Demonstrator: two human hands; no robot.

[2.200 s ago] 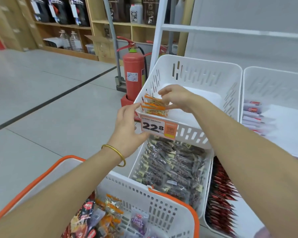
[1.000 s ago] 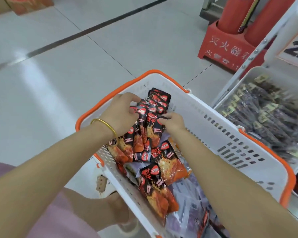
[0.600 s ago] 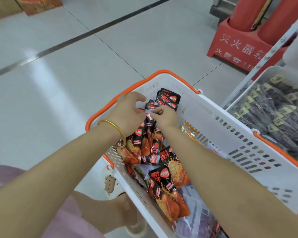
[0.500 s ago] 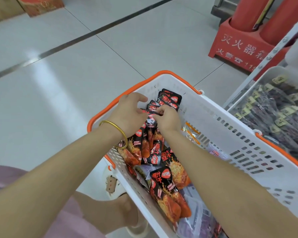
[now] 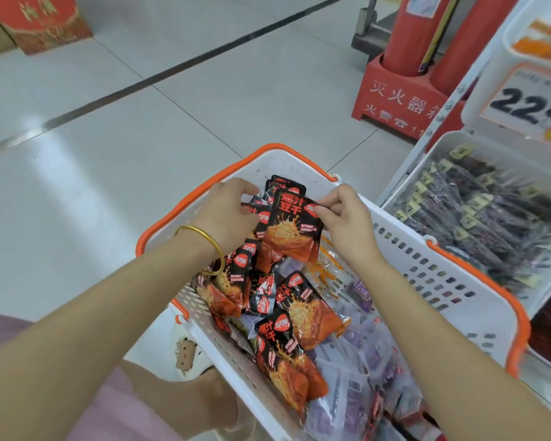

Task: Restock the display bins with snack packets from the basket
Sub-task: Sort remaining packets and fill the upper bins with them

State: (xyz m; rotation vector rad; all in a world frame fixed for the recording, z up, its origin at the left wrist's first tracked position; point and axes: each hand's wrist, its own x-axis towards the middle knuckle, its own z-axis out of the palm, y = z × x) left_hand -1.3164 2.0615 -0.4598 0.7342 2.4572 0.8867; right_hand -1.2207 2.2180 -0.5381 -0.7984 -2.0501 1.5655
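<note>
At the 12 o'clock end of the basket (image 5: pixel 427 275), the right hand (image 5: pixel 344 224) has now pinched one red-and-black packet (image 5: pixel 291 230) up off the pile, the left hand (image 5: pixel 226 211) clutching a gathered bunch (image 5: pixel 257 207) beside it, ready for the bins (image 5: pixel 439 144).

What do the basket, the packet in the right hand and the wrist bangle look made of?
Basket: matte white moulded plastic, slotted walls, orange rim. Packet: glossy printed plastic film, creased, catching glare. Bangle: probably polished gold-coloured metal, smooth shine.
</note>
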